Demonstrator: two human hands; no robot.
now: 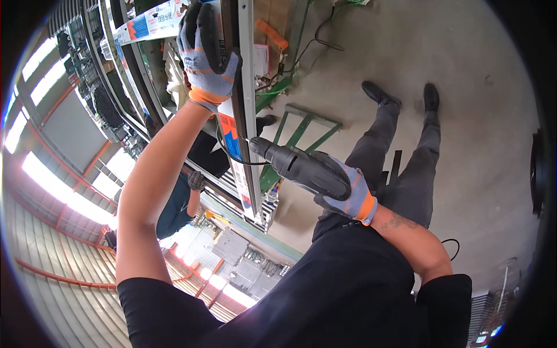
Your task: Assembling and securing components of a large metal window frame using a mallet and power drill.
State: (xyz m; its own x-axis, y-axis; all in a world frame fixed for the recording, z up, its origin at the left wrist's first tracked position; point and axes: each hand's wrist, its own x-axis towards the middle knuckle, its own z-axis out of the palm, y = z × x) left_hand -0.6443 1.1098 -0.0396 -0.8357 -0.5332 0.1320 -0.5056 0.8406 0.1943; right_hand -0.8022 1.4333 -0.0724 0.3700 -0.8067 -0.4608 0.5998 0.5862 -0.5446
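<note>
My left hand, in a grey glove with black palm coating and an orange cuff, lies on a long metal frame. Its fingers stretch along the frame and the thumb stands apart from them. A black power drill is gripped by my right hand, gloved the same way. The thin bit points left, with its tip at or very near the frame's side edge below my left hand; I cannot tell whether it touches. Printed protective film in white, red and blue covers part of the frame.
Under the frame stands a green metal stand, with an orange-handled tool close by. Black cable runs over the concrete floor. To the left, a co-worker's dark-gloved hand is near the frame. Stacked metal profiles lie beyond.
</note>
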